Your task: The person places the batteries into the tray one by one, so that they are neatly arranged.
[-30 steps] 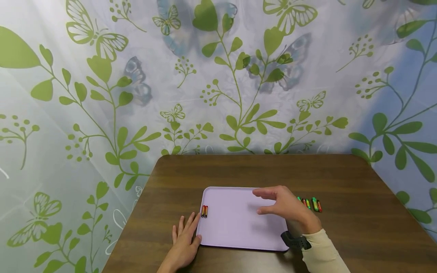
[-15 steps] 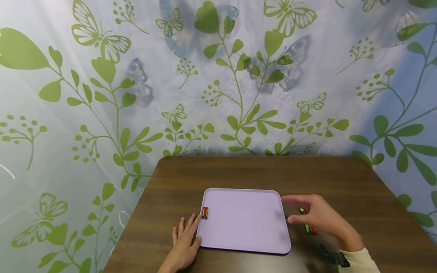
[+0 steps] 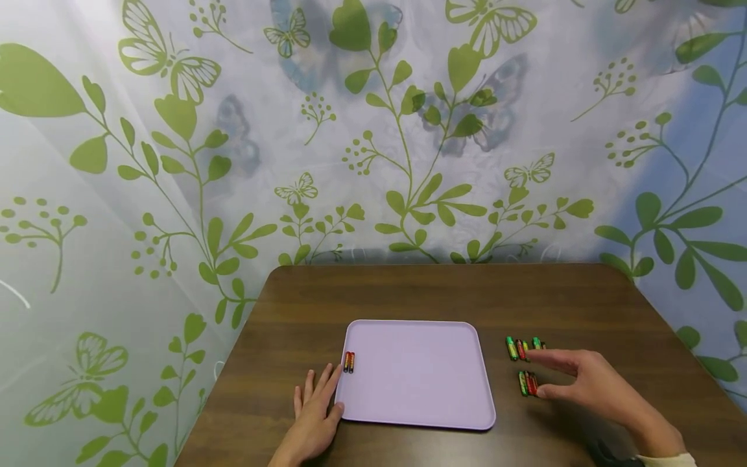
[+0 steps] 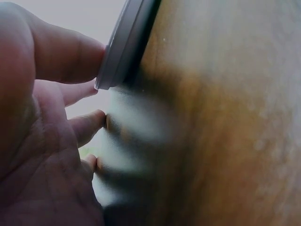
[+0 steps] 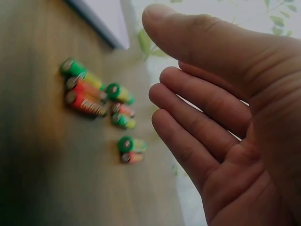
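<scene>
Now my right hand (image 3: 598, 381) is out over the table (image 3: 432, 292), to the right of the lilac tray (image 3: 414, 383), where a second ago it was above the tray itself. It holds nothing: the thumb stands wide of the long fingers, the thumb tip near the closer group of batteries (image 3: 530, 384) and the index tip near the farther batteries (image 3: 511, 348). In the right wrist view the hand looks apart from all of them. That closer group is one green battery (image 5: 82, 73) and two red ones (image 5: 87, 104); beyond it lie a mixed three and a green-and-red pair, eight in all off the tray. Meanwhile my left hand (image 3: 315, 415) hasn't shifted; its fingers are spread and its thumb touches the tray's left rim. Two red-and-black batteries (image 3: 351, 363) lie side by side inside that rim, just where they were, so I judge the work has moved back from the tray to the loose batteries
</scene>
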A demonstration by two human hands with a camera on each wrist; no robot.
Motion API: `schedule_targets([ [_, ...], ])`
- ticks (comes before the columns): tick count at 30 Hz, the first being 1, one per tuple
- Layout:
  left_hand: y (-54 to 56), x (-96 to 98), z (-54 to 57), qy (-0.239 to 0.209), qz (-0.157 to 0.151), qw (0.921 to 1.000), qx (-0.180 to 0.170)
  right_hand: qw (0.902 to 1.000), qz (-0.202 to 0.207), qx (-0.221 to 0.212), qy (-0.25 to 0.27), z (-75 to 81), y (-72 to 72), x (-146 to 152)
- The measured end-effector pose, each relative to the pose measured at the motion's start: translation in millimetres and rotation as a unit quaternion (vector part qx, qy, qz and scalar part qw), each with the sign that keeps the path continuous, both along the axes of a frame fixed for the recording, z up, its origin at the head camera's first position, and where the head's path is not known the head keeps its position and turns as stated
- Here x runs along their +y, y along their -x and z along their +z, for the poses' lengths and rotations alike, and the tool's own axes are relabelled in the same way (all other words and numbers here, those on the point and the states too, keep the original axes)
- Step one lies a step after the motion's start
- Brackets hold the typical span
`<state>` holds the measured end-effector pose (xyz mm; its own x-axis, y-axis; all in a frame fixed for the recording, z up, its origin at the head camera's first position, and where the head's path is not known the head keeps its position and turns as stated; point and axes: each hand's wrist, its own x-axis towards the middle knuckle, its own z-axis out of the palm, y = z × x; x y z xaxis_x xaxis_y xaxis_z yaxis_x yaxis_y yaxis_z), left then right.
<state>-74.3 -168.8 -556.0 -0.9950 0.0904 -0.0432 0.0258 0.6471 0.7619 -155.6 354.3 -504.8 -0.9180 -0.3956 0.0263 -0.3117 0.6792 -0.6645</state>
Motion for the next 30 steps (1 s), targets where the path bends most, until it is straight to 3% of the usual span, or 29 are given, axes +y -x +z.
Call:
schedule_targets([
  [10,10.1,-6.8,-0.4,-0.001,-0.006,1.0,-0.003,0.9979,-0.02,0.06,-0.01,-27.1,-0.3,5],
  [16,15.0,-10.9,0.3,-0.001,-0.011,0.9999,-0.003,0.9962,-0.04,0.044,-0.064,-34.1,2.6,1],
  [30,26.8,-23.1,-0.1,0.008,-0.017,0.9998,-0.009,0.9857,-0.073,0.128,-0.082,-46.0,0.8,-19],
])
